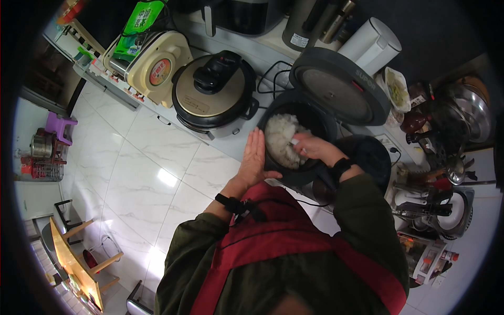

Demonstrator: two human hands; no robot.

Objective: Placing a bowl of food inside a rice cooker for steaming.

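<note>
Cooked white rice [284,136] fills much of the pot of a dark Supor rice cooker [293,179], whose lid [338,88] is raised. My right hand [315,147] is inside the pot with its fingers closed round the white handle end of a utensil, probably a rice paddle; the rest of it is hidden by the rice and the hand. Against the cooker's left outer side rests my left hand [255,157], palm flat, fingers extended, thumb apart, holding nothing.
Left of the cooker stands an electric pot with a glass-like lid [193,92], beside a cream appliance [165,67]. A white kettle [370,43] is behind the raised lid. Black cables [271,78] lie between the pots. Bowls and utensils [456,169] crowd the right side.
</note>
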